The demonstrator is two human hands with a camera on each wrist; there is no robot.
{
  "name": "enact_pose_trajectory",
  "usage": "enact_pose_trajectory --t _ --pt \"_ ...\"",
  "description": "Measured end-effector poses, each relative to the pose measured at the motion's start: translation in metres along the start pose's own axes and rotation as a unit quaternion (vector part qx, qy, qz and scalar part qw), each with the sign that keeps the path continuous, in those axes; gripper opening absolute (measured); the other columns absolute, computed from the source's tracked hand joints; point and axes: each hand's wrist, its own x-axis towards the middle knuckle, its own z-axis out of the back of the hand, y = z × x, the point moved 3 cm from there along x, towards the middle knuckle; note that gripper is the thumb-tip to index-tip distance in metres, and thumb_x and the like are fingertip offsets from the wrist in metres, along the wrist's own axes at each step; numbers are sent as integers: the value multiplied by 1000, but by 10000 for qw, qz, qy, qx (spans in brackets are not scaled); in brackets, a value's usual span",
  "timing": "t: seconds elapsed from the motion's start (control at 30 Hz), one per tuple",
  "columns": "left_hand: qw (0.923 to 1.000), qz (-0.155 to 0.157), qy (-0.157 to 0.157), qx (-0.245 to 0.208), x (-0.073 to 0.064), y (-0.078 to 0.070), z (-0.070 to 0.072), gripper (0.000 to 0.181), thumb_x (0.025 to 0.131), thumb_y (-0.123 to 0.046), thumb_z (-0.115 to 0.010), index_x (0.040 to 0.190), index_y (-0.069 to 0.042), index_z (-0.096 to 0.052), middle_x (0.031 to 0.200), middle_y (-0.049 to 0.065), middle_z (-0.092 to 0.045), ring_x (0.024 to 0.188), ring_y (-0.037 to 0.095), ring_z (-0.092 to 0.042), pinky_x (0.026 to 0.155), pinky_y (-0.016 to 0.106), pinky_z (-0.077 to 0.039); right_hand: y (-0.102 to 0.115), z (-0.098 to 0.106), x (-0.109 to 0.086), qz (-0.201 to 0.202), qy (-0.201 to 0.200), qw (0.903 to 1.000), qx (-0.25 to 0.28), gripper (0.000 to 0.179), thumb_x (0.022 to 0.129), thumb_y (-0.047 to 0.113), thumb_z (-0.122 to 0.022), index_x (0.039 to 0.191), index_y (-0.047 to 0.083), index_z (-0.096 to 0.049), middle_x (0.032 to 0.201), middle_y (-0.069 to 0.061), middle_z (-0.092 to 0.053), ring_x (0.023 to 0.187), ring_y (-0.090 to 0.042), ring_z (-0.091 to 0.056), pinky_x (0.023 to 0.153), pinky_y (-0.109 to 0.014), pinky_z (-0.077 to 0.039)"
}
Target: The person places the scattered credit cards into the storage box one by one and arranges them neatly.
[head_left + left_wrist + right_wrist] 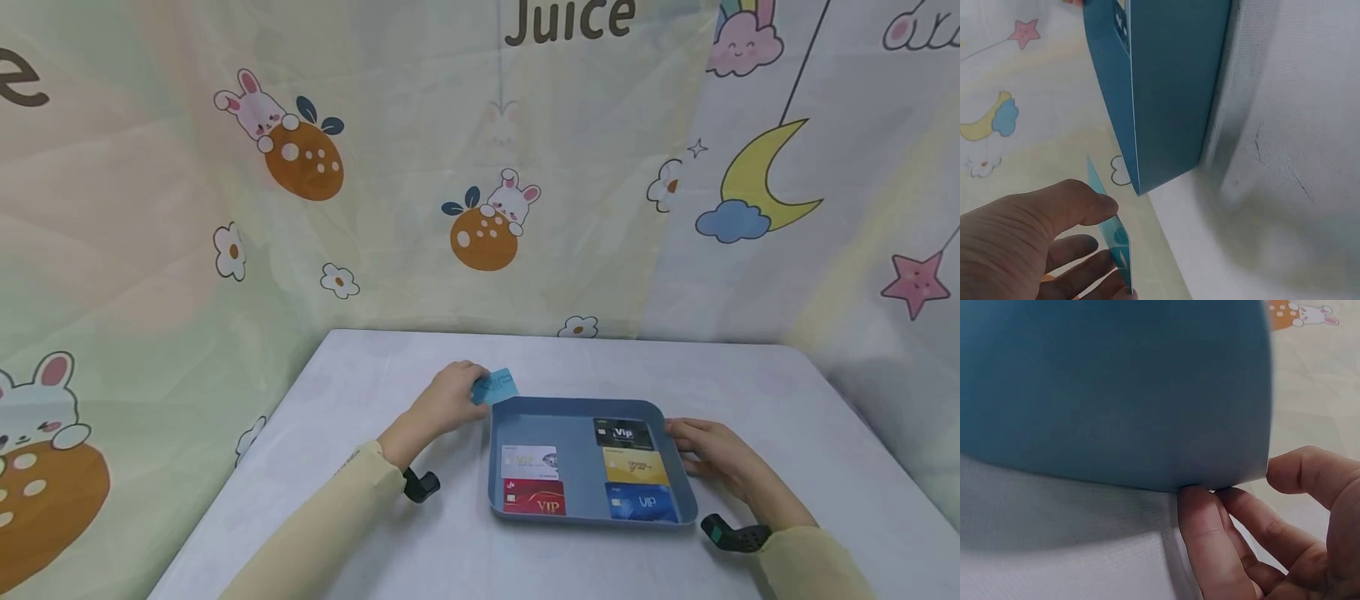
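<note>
My left hand (450,398) pinches a light blue card (495,387) just off the far left corner of a blue tray (577,408). In the left wrist view the thumb lies on one face of the card (1116,244), with fingers behind it. At the tray's right side my right hand (712,454) holds its edge, fingertips at the wall in the right wrist view. Inside the tray, a white card (529,462) sits above a red card (534,497) on the left. On the right are black (622,434), gold (636,467) and blue (642,502) cards in a column.
A white-covered table (360,367) bears the tray. Behind and to the left hangs a curtain (405,125) printed with rabbits, oranges and flowers. Dark bands (422,485) are worn on both wrists.
</note>
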Motion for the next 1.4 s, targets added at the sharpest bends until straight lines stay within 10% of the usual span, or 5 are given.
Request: enact_pose_trajectory --t 1.4 --pt "9943 -877 550 266 0 -31 -13 31 87 -21 -80 117 -15 -74 128 3 -70 112 17 -58 97 31 -55 -4 1 2 -4 63 9997 233 80 104 48 -54 154 -11 -34 152 -33 -46 132 -41 -54 91 -33 -60"
